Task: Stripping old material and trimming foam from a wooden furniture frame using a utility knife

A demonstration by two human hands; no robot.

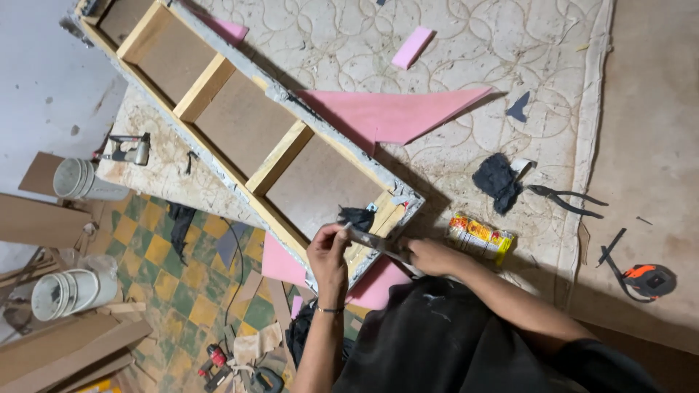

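Observation:
A long wooden frame (218, 80) with cross slats and board backing lies diagonally on a quilted mattress (466, 65). At its near end, my left hand (328, 255) pinches the upper end of a narrow grey strip (371, 240). My right hand (429, 256) grips the strip's lower end, next to the frame's corner. Pink foam (397, 113) pokes out from under the frame, and a scrap of black fabric (357, 216) sits on the frame just above my left hand.
On the mattress lie a small pink foam block (412, 46), a black fabric wad (496, 180), pliers (568, 198) and a yellow packet (480, 236). A tape measure (648, 280) lies at right. Two white buckets (69, 291), a staple gun (131, 151), cardboard and a drill (215, 360) crowd the left floor.

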